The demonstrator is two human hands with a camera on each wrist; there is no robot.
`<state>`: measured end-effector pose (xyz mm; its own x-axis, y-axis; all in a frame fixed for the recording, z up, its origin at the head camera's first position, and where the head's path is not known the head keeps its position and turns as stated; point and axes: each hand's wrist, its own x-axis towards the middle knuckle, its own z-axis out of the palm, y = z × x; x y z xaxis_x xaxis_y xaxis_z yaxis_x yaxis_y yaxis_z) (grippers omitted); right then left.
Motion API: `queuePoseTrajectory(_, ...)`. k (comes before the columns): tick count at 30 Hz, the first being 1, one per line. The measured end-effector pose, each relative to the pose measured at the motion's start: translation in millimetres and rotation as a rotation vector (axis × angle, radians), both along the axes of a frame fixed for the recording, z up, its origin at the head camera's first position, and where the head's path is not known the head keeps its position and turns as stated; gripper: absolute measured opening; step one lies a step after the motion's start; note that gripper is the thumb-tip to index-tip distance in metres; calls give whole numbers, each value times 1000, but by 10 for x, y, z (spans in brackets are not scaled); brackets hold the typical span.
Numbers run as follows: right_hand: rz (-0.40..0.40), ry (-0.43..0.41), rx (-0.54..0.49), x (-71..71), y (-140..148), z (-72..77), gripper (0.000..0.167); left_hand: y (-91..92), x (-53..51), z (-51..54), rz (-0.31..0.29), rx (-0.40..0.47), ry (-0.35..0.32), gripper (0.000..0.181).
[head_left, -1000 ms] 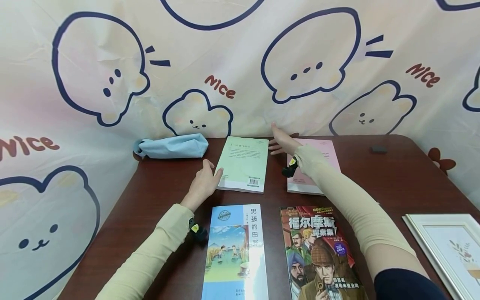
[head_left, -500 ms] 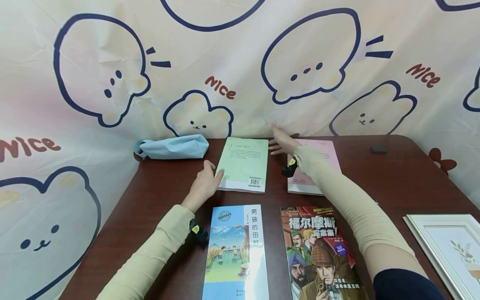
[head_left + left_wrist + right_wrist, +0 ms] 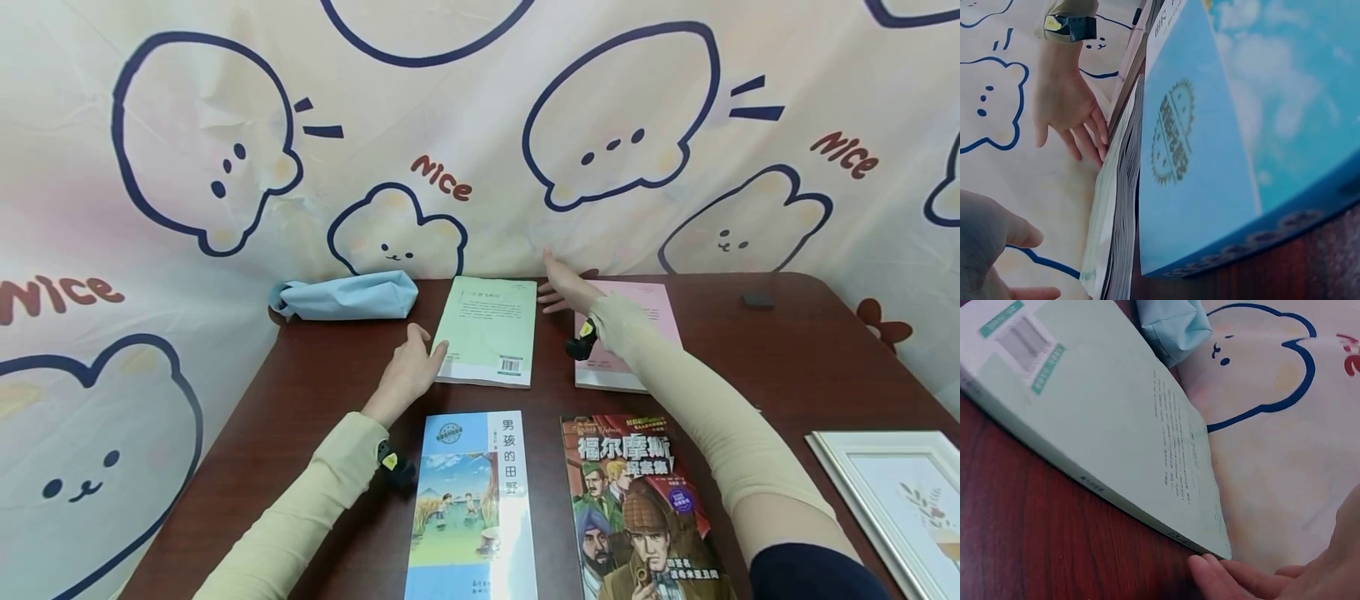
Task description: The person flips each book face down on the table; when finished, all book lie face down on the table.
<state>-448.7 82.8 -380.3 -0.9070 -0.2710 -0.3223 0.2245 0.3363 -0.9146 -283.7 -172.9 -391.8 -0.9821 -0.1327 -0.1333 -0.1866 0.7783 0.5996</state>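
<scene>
A pale green book [image 3: 487,329] lies back cover up near the table's far edge. My left hand [image 3: 405,371] is at its left side, fingers relaxed, with the thumb by the lower left edge. On the other side, my right hand [image 3: 567,285] reaches over a pink book [image 3: 622,333], its fingers spread at the green book's upper right edge. The right wrist view has those fingertips [image 3: 1204,565] beside the book's corner; whether they touch it I cannot tell. Neither hand grips anything. The right forearm partly hides the pink book.
Nearer lie a blue book [image 3: 468,500] and a dark comic-style book [image 3: 645,500]. A light blue cloth pouch [image 3: 345,296] sits at the back left, a small dark block [image 3: 757,300] at the back right. A white picture frame [image 3: 825,467] stands at the right edge.
</scene>
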Motion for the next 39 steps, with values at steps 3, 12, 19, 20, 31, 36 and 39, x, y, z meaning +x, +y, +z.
queuePoseTrajectory(3, 27, 29, 35, 75, 7, 51, 74, -25, 22, 12, -4, 5, 2, 47)
queuePoseTrajectory(12, 91, 176, 229, 494, 48, 339, 72, -171, 275, 202, -32, -8, 25, 56)
queuePoseTrajectory(19, 100, 293, 487, 924, 43, 452, 40, -276, 660, 374, -40, -47, -25, 62)
queuePoseTrajectory(20, 118, 300, 505, 978, 43, 445, 35, -292, 720, 396, -42, -50, -31, 63)
queuePoseTrajectory(31, 277, 211, 511, 1467, -16, 287, 33, -330, 1217, 435, -124, -77, -130, 68)
queuePoseTrajectory(36, 357, 176, 532, 1597, -83, 227, 37, -229, 1270, 379, -139, -75, -164, 66)
queuePoseTrajectory(39, 403, 157, 556, 1661, -113, 193, 36, -191, 1290, 367, -144, -84, -167, 66)
